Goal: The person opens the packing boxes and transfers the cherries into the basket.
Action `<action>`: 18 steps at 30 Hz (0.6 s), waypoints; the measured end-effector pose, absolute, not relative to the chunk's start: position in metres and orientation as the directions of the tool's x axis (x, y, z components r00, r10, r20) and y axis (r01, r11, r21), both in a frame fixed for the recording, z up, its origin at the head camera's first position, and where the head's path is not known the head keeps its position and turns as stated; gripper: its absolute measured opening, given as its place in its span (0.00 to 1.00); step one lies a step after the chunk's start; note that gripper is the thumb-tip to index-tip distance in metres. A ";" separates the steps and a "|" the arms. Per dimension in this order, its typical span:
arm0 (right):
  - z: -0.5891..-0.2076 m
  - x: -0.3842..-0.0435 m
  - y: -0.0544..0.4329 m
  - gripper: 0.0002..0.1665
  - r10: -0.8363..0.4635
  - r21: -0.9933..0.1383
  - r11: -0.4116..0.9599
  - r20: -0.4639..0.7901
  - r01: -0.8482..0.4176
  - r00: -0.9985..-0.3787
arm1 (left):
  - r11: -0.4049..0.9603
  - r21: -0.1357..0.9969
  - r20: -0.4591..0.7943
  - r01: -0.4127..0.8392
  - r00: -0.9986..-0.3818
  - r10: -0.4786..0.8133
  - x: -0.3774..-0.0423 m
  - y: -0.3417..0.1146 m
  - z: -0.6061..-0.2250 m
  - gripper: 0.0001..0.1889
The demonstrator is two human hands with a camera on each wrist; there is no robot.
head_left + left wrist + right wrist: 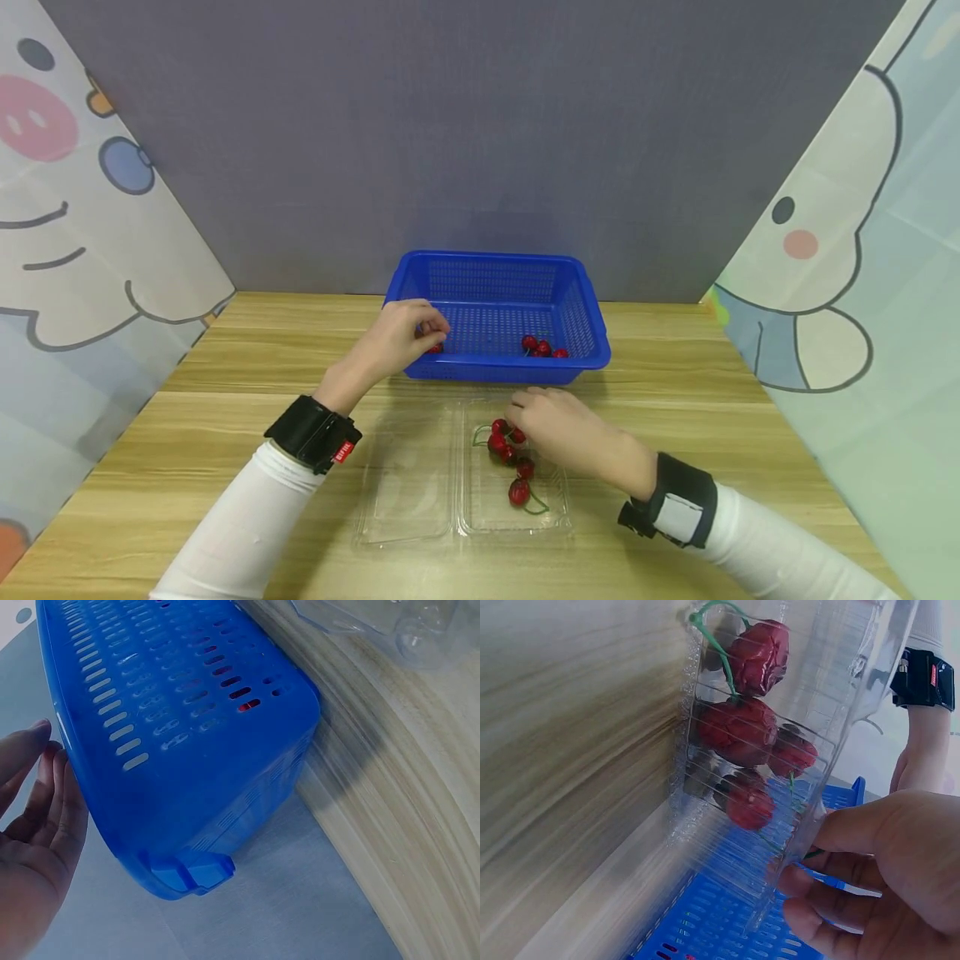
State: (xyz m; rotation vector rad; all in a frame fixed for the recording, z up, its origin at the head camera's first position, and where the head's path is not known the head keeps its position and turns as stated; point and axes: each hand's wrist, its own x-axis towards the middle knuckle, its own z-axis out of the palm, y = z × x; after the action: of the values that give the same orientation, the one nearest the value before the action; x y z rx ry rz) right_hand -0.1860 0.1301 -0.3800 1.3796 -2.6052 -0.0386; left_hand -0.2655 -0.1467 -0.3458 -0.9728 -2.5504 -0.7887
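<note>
In the head view my left hand [405,333] is over the left front corner of the blue plastic basket [495,363], fingers bent loosely above cherries [435,349] inside it. The left wrist view has this hand [41,825] at the basket rim, nothing visible between thumb and fingers. My right hand [558,425] is over the far right part of a clear hinged plastic box [412,492]. Several red cherries [519,492] lie in its right half. In the right wrist view, a green stem [811,854] runs between that hand's [862,877] thumb and fingertips, behind the clear wall.
More cherries [543,347] sit in the basket's right front corner. The clear box lies unfolded in front of the basket on a wood-grain table [247,375]. A grey panel [480,150] stands behind, with cartoon-printed sheets [810,250] at both sides.
</note>
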 end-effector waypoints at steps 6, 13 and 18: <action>-0.378 -0.187 0.130 0.15 -0.828 0.106 0.555 0.170 -0.825 -0.535 | 0.617 0.394 0.443 0.681 -0.729 0.522 -0.265 -0.147 -0.347 0.04; -0.376 -0.187 0.131 0.16 -0.822 0.031 0.548 0.203 -0.836 -0.532 | 0.601 0.383 0.453 0.702 -0.710 0.540 -0.261 -0.146 -0.347 0.04; -0.375 -0.186 0.132 0.15 -0.828 0.027 0.534 0.221 -0.845 -0.516 | 0.609 0.367 0.449 0.703 -0.707 0.546 -0.257 -0.146 -0.348 0.04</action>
State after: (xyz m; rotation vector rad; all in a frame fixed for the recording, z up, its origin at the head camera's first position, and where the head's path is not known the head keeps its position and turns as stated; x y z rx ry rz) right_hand -0.1864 0.1321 -0.3753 1.4188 -2.5649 0.1229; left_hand -0.2566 -0.1462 -0.3480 -1.0151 -2.5451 -0.7668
